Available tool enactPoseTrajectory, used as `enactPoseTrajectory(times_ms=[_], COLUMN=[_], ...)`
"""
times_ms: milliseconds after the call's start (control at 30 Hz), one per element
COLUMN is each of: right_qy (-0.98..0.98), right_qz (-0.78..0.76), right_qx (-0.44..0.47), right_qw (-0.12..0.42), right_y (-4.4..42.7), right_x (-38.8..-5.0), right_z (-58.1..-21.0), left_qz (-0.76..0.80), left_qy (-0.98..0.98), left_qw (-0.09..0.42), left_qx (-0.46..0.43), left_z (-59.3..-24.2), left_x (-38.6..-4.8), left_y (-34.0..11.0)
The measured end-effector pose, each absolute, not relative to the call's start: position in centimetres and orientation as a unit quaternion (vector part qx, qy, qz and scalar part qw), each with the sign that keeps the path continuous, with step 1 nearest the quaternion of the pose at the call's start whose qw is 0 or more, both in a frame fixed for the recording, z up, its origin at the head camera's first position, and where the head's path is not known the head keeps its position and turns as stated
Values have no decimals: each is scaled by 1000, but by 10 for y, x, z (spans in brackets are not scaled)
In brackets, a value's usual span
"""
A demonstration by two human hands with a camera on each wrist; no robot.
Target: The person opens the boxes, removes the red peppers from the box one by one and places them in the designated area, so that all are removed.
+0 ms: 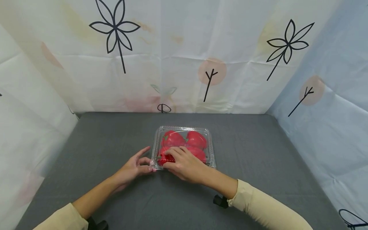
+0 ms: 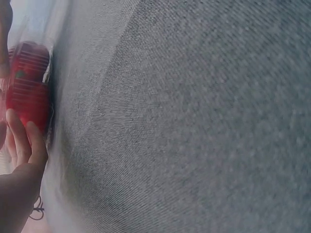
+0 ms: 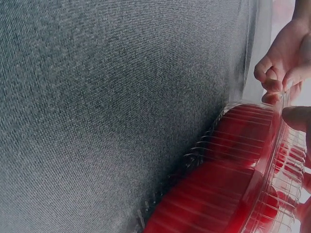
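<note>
A clear plastic clamshell container (image 1: 212, 151) lies flat with its lid down over it. Several red bell peppers (image 1: 196, 140) fill it, green stems showing. At its front left corner my left hand (image 1: 134, 166) holds the rim between thumb and bent fingers, while the index finger stretches out. My right hand (image 1: 184, 164) reaches over the front left of the lid, its fingers bent on top and its thumb at the front edge; part of the contact is hidden. In the right wrist view, both thumbs are close together at the container's rim (image 3: 260, 189).
A grey cloth-covered table (image 1: 244, 143) bears the container. Pale fabric (image 1: 181, 41) printed with flowers and small trees hangs behind it and along both sides. Dark straps (image 1: 220, 201) show near my cream sleeves (image 1: 258, 199).
</note>
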State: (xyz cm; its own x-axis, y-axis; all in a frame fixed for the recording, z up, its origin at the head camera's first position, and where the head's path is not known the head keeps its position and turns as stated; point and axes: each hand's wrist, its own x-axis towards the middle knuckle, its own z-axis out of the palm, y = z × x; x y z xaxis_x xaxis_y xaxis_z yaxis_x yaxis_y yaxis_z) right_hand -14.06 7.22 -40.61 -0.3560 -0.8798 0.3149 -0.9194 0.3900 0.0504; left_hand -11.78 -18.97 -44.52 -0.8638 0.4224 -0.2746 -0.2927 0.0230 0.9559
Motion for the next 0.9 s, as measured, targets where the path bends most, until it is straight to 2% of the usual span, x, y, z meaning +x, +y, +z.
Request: enactPoseTrajectory(times_ms=[267, 900], right_qy=[-826, -832], right_qz=[49, 44], right_qx=[540, 535], right_qw=[153, 140], right_y=[70, 71], right_x=[-139, -137], right_z=[-406, -407], left_qz=[702, 702], left_qy=[661, 661], left_qw=[265, 266], left_qx=[12, 1], left_z=[-445, -448], left_x=[-119, -118], left_y=[-185, -181])
